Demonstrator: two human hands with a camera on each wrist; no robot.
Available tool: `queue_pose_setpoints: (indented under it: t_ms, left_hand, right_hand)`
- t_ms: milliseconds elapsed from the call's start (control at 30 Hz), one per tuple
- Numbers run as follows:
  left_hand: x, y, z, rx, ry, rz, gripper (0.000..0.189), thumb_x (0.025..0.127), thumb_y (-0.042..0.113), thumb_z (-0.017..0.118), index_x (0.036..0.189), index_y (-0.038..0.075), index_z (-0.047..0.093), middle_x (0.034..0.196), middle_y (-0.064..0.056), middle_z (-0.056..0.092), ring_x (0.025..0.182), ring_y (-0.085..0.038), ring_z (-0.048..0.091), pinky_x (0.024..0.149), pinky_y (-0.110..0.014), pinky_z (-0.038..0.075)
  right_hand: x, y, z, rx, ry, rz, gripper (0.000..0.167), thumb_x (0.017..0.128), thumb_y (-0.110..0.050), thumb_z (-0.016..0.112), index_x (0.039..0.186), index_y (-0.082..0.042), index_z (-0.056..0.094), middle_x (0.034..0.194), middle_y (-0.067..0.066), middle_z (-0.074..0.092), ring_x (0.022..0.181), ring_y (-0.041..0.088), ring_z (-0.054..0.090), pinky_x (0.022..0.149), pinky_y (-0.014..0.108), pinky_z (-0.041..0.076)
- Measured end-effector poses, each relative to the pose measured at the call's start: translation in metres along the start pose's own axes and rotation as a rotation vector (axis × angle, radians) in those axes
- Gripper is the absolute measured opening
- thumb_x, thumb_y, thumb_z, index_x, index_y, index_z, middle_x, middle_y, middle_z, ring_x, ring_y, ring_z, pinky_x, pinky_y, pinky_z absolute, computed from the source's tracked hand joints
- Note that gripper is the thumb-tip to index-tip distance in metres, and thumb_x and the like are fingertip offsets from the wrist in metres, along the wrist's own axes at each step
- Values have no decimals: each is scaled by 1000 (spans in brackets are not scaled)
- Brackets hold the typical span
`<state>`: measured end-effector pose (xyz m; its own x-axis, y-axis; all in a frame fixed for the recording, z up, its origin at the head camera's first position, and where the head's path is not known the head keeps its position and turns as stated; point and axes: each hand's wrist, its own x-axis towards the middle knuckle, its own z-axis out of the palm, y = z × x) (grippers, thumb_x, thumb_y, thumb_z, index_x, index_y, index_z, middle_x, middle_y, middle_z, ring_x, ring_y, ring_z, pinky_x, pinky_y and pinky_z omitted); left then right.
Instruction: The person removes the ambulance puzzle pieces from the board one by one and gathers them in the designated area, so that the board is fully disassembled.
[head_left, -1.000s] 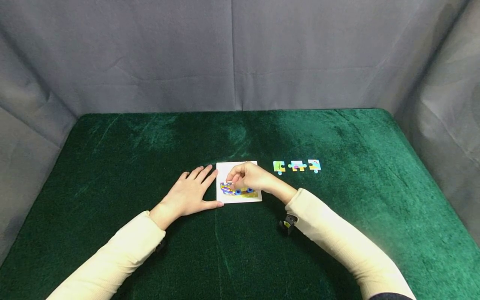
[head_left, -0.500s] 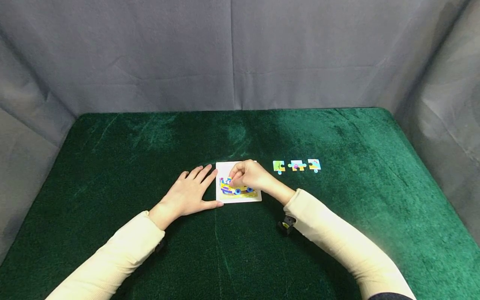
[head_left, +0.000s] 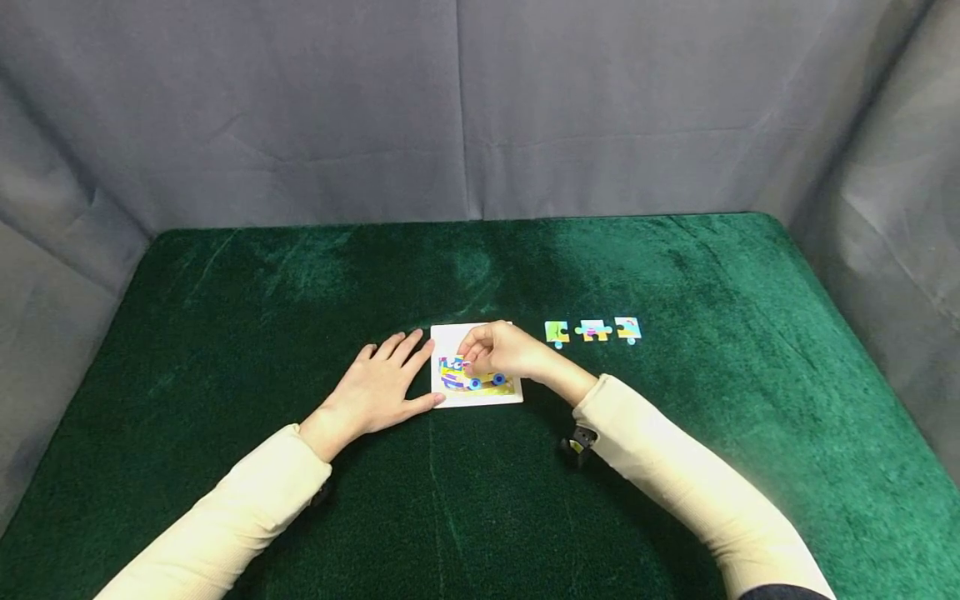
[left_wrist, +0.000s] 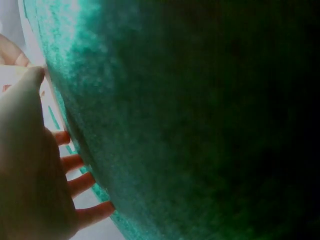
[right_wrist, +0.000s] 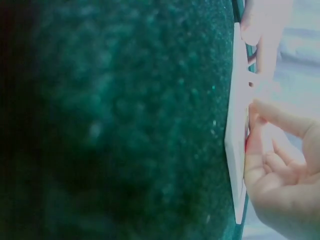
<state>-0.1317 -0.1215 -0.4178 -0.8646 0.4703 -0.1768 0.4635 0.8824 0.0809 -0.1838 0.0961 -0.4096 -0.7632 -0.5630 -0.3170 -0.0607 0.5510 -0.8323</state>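
Note:
A white puzzle tray (head_left: 487,400) holds a partly visible yellow and purple vehicle picture with blue wheels. My right hand (head_left: 504,350) is over it, thumb and index finger pinching a small jigsaw piece (head_left: 454,363) at the picture's upper left. In the right wrist view the right hand's fingertips (right_wrist: 257,112) meet close above the tray's face, and the pale piece (right_wrist: 254,79) sticks out past them. My left hand (head_left: 378,390) lies flat with fingers spread, thumb and index finger at the tray's left edge. The right hand hides part of the picture.
Right of the tray, 3 jigsaw pieces lie in a row: a green one (head_left: 556,332), a middle one (head_left: 594,331) and one with blue and orange (head_left: 627,328). A dark green velvety cloth (head_left: 480,500) covers the table. Grey curtains (head_left: 300,108) hang behind and at the sides.
The piece under my right fingers was steeply tilted a second ago and now shows more of its picture, in line with the vehicle below. My left hand stays put.

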Motion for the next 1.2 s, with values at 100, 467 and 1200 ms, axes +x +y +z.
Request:
queue_pose_setpoints:
  t_ms: [100, 467, 1200]
  left_hand:
    - [0, 1, 0, -12, -12, -8, 80, 90, 65, 43, 150, 14, 30, 157, -12, 29, 143, -34, 30, 109, -58, 32]
    - [1, 3, -2, -165, -84, -52, 79, 91, 61, 46, 152, 16, 25, 161, -10, 18, 148, -34, 18, 115, -61, 20]
    - [2, 3, -8, -186, -118, -66, 80, 91, 61, 47, 152, 15, 25, 161, -11, 16, 149, -34, 15, 115, -61, 17]
  right_hand:
    - [1, 2, 0, 19, -7, 3, 17, 87, -2, 64, 104, 2, 64, 89, 12, 69, 74, 11, 60, 69, 19, 44]
    - [-4, 1, 0, 54, 20, -1, 18, 89, -10, 64, 104, 0, 66, 93, 14, 71, 81, 15, 62, 78, 23, 43]
    - [-1, -7, 4, 0, 75, 43, 14, 91, -11, 63, 100, -1, 67, 88, 10, 70, 73, 11, 55, 69, 20, 40]
